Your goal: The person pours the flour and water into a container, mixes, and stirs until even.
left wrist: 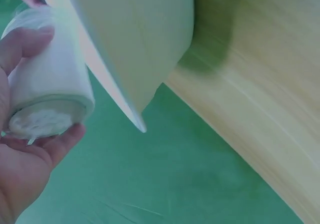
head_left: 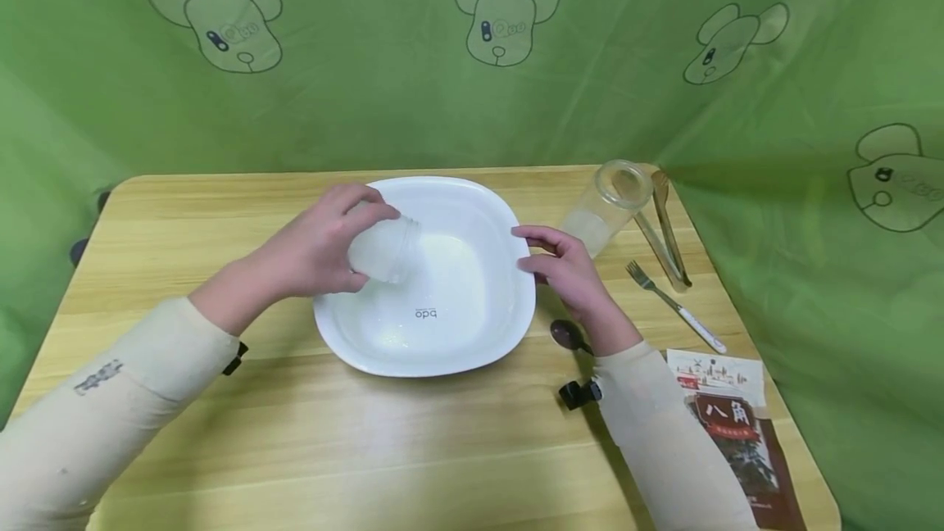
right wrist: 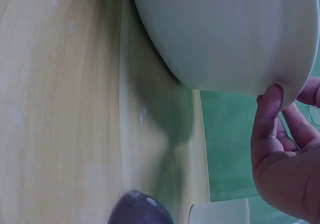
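Observation:
A white basin (head_left: 472,334) stands on the wooden table, its inner floor printed with small dark letters. Over its left side my left hand (head_left: 324,244) grips a clear jar (head_left: 379,252) with whitish contents, tilted with its mouth toward the basin's middle. The left wrist view shows the jar's base (left wrist: 45,119) facing the camera, fingers and thumb curled round its body. On the opposite side, my right hand (head_left: 568,269) pinches the basin's right rim. In the right wrist view the thumb (right wrist: 270,107) presses the outer wall, with the fingers at the rim.
Behind my right hand stands a taller glass jar (head_left: 601,211), whitish inside, beside tongs (head_left: 659,240). Nearer lie a fork (head_left: 674,304), a dark spoon (head_left: 566,334) partly under my right arm, and a brown-and-white packet (head_left: 745,449). A green curtain (head_left: 383,105) surrounds the table.

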Tool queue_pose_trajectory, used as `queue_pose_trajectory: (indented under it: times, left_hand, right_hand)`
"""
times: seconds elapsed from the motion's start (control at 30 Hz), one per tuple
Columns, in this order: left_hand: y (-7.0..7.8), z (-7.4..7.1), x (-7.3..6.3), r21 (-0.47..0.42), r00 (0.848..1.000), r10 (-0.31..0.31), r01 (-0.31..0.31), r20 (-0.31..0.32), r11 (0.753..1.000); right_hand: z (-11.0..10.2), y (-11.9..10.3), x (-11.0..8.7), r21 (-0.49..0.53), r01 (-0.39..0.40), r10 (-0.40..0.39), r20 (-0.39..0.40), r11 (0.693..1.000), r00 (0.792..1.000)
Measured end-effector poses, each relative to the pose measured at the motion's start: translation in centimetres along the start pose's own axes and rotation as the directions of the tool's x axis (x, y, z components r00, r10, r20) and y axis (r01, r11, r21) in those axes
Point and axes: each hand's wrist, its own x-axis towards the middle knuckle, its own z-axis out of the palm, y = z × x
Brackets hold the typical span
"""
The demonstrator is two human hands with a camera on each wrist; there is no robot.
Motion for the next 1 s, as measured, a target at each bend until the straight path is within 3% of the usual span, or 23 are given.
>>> queue_pose_trajectory:
  times: [0.07,0.3,0.5,0.73,1.0]
  left_hand:
    - [0.16,0.05,0.00,0.010,0.999,-0.017,0.017,0.028,1.000]
    - [0.24,0.38,-0.13,-0.008,0.996,-0.075,0.076,0.042,0.997]
    - [0.17,0.52,-0.16,-0.009,0.996,-0.081,0.082,0.047,0.997]
    - [0.27,0.59,-0.08,-0.023,0.988,-0.105,0.108,0.109,0.994]
    - [0.27,0.58,0.01,-0.033,0.987,-0.113,0.118,0.118,0.992]
  right_hand:
    - [0.02,-0.06,-0.03,-0.003,-0.002,0.001,-0.001,1.000,1.000]
    - [0.13,-0.13,-0.04,-0.003,0.001,-0.001,0.002,1.000,1.000]
    - [0.16,-0.13,-0.01,-0.004,-0.001,0.001,-0.004,1.000,1.000]
    - [0.13,-0.16,0.06,-0.005,0.005,-0.005,-0.005,1.000,1.000]
    - [0.19,-0.19,0.05,-0.007,0.001,-0.001,-0.008,1.000,1.000]
